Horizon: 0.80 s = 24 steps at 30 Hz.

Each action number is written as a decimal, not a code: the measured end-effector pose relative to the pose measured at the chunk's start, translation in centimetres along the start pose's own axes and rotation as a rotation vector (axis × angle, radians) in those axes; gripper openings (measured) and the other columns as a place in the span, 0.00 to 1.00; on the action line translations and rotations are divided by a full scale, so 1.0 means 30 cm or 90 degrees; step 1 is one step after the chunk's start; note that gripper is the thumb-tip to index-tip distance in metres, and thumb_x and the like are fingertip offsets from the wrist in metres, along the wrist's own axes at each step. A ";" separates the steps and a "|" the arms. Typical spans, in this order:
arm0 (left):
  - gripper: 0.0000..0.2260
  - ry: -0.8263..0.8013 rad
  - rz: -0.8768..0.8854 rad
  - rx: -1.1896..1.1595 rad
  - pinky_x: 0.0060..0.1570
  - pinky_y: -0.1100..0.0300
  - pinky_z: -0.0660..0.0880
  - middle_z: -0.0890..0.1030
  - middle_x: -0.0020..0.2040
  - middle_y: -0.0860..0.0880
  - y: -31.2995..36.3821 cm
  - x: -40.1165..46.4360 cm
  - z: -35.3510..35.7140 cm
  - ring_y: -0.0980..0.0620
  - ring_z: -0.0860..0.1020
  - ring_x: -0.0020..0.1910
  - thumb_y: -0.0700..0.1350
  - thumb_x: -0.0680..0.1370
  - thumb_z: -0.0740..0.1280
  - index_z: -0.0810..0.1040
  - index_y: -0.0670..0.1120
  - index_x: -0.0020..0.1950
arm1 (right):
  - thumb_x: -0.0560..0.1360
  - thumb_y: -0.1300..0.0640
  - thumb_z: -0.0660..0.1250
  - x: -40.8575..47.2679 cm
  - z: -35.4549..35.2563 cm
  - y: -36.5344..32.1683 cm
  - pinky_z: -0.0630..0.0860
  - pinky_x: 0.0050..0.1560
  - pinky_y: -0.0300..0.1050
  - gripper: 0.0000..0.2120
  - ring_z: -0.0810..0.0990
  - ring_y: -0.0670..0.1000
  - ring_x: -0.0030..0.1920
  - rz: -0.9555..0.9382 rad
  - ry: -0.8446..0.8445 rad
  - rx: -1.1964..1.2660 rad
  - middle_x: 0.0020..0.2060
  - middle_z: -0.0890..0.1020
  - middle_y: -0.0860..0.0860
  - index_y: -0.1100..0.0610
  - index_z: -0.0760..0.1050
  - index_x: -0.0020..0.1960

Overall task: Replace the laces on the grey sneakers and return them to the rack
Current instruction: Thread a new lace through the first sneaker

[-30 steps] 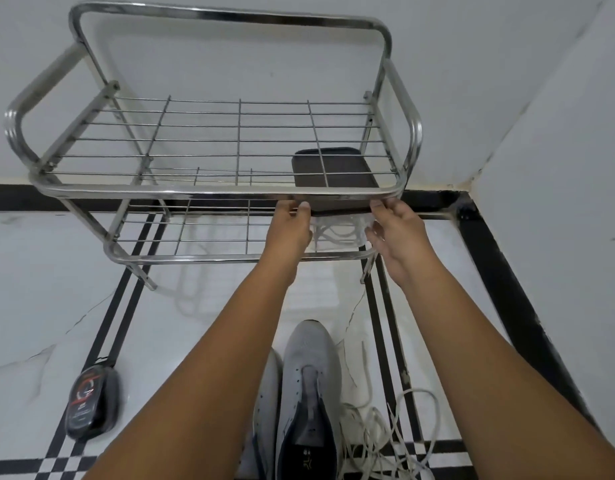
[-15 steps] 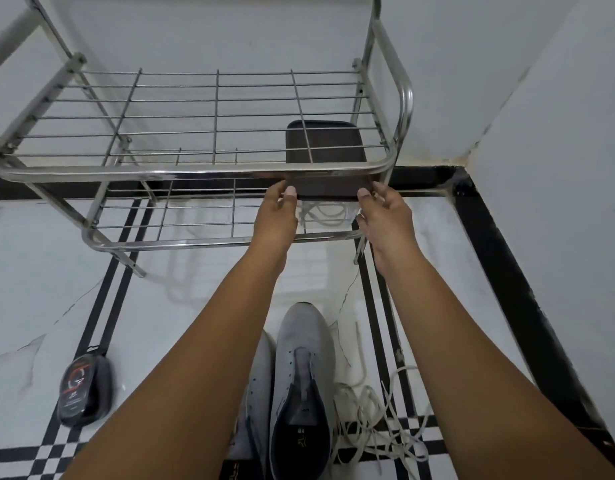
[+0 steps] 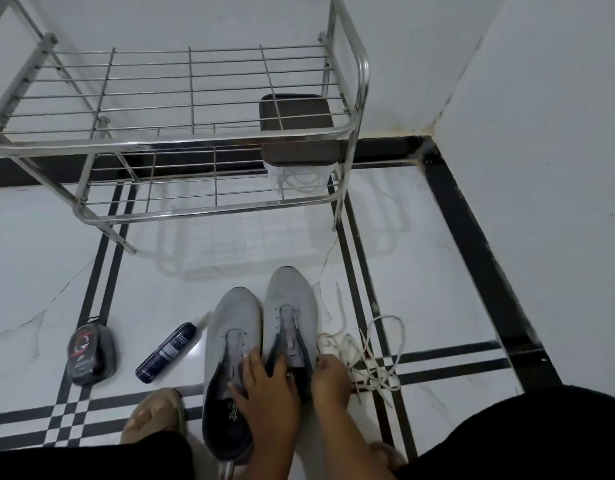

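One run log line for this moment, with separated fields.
hands: left, right on sneakers | laces: loose on floor | rack: no sneakers

White walls [image 3: 541,133] meeting in a corner, glossy white tiled floor [image 3: 230,258] with black border stripes, dim even light

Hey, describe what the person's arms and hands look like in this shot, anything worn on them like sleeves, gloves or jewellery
Both forearms are bare as far as the frame shows them: no sleeves, gloves or watch in view. The left hand and right hand wear no gloves. A small shiny spot near a left-hand finger may be a ring, but it is too small to tell. Dark clothing shows at the bottom edge, and a beige sandal on one foot.
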State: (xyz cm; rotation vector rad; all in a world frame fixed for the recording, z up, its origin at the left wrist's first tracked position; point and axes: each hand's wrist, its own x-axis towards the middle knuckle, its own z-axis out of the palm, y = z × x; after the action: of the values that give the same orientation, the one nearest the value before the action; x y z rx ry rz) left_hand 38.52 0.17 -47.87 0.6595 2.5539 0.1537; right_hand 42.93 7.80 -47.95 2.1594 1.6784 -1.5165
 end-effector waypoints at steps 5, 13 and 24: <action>0.23 -0.027 0.044 0.022 0.73 0.47 0.56 0.54 0.78 0.48 -0.031 0.013 -0.021 0.48 0.48 0.78 0.47 0.81 0.56 0.59 0.57 0.76 | 0.79 0.59 0.60 0.007 0.009 0.178 0.74 0.45 0.39 0.12 0.79 0.50 0.48 0.043 -0.024 0.041 0.54 0.81 0.58 0.60 0.78 0.57; 0.23 -0.026 0.063 0.032 0.73 0.49 0.57 0.56 0.78 0.49 -0.040 -0.014 -0.014 0.49 0.49 0.78 0.47 0.80 0.58 0.59 0.55 0.75 | 0.76 0.59 0.61 0.229 -0.195 0.250 0.78 0.54 0.58 0.18 0.78 0.64 0.53 0.198 0.182 0.071 0.58 0.77 0.62 0.60 0.73 0.65; 0.24 -0.034 0.050 0.014 0.73 0.47 0.56 0.54 0.78 0.50 -0.024 -0.064 0.006 0.50 0.49 0.78 0.49 0.80 0.57 0.58 0.57 0.76 | 0.78 0.63 0.61 0.216 -0.132 0.110 0.77 0.48 0.49 0.12 0.76 0.56 0.55 -0.183 0.248 -0.176 0.56 0.77 0.55 0.57 0.78 0.58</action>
State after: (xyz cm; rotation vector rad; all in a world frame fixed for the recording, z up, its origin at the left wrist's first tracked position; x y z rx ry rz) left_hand 39.77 -1.39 -47.34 0.7624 2.4831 0.1336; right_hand 47.71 13.26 -51.92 2.2381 2.2425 -0.8592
